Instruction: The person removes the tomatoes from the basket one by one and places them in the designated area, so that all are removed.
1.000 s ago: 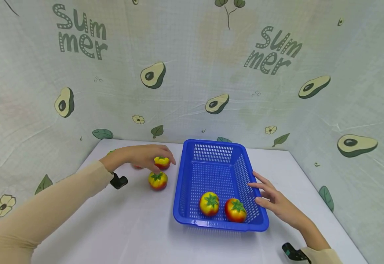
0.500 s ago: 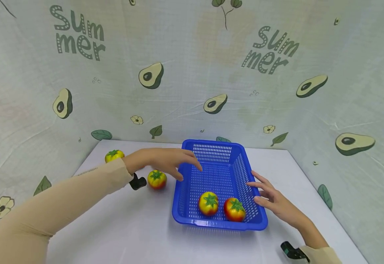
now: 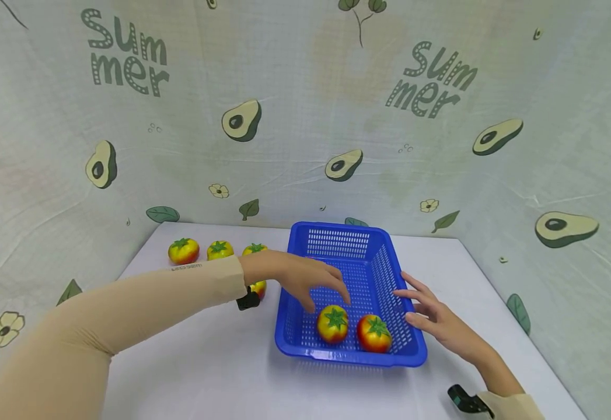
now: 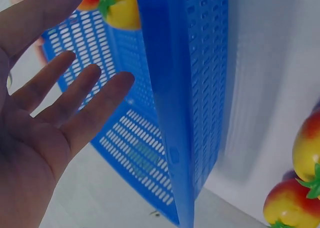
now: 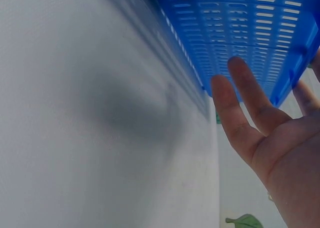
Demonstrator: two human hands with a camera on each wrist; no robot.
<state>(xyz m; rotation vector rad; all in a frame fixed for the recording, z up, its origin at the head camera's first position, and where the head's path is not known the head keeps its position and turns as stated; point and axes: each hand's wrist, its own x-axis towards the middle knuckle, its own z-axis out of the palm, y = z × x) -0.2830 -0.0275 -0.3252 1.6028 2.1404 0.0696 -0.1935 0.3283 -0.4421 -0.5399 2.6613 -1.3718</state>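
Observation:
My left hand [image 3: 310,279] hovers inside the blue plastic basket [image 3: 282,326], over its left half. Its fingers are spread and hold nothing, as the left wrist view also shows. Just below the fingertips lies a yellow-red toy tomato [image 3: 332,325] with a green star-shaped top. A redder toy tomato [image 3: 374,333] lies to its right, near the basket's front corner. My right hand [image 3: 438,319] rests at the basket's right rim with loosely extended fingers. In the right wrist view, two of its fingers [image 5: 227,95] lie along the outside of the slotted wall.
Left of the basket on the white table [image 3: 221,356], three toy tomatoes form a back row: left [image 3: 183,251], middle [image 3: 220,249] and right [image 3: 254,249]. Another toy tomato [image 3: 259,288] sits closer, partly hidden by the left wrist. A printed cloth [image 3: 294,116] hangs behind the table.
My left hand has moved right, from above the tomatoes on the table across the basket's left rim to over the basket's inside. The right hand and basket have stayed in place.

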